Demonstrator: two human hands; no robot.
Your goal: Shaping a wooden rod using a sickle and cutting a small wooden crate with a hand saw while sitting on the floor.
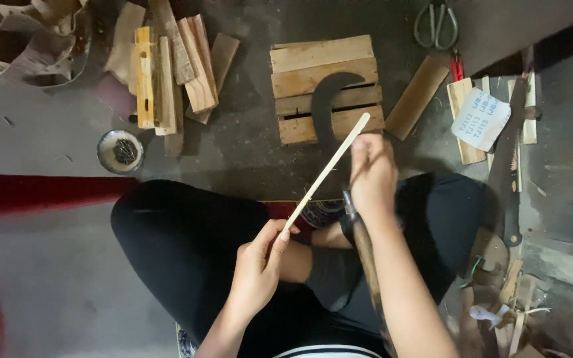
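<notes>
Before your crossed legs lies a small slatted wooden pallet (323,86). Your right hand (373,176) grips a curved dark blade (326,99) by its handle. Your left hand (260,265) pinches the long pale bamboo strip (326,172) at its lower end; it looks light, springy and easily split.

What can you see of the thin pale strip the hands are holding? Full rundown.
The thin strip is a long, narrow, flat slat, pale cream, looking like split bamboo or light wood. It runs diagonally, low end near the lap, upper end over the wooden pallet block. The left hand pinches its lower end between thumb and fingers. The right hand is beside its upper part, gripping a curved dark blade; whether the blade touches the strip is unclear. It looks straight and unbroken.
</notes>
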